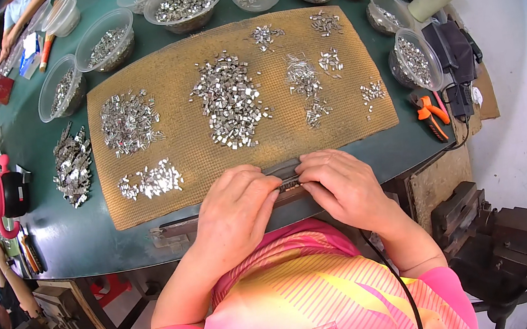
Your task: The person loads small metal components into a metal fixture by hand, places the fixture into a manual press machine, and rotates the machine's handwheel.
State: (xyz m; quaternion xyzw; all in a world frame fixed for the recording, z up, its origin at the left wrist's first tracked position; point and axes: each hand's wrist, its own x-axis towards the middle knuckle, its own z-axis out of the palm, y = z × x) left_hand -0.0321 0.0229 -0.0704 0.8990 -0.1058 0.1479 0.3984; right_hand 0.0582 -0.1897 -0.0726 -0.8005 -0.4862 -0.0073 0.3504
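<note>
Both my hands meet at the table's near edge, over a narrow dark metal strip point(289, 185) with a row of small pieces along its middle. My left hand point(234, 201) is closed, thumb and fingers pinching the strip's left part. On its right part my right hand point(341, 186) is closed too, fingertips pressed together. Fingers hide both ends of the strip. A longer dark metal bar point(175, 230) runs along the edge under my left wrist. Just beyond my hands lies a tan woven mat point(186, 155) bearing a large pile of small shiny metal pieces point(229, 102).
Smaller heaps of metal bits point(130, 123) dot the mat. Clear plastic bowls point(184, 5) of metal parts curve around its far side. At right lie orange-handled pliers point(431, 116); at left are a dark metal pile point(73, 166) and a pink-and-black device point(6, 195). Other people's arms point(16, 283) show far left.
</note>
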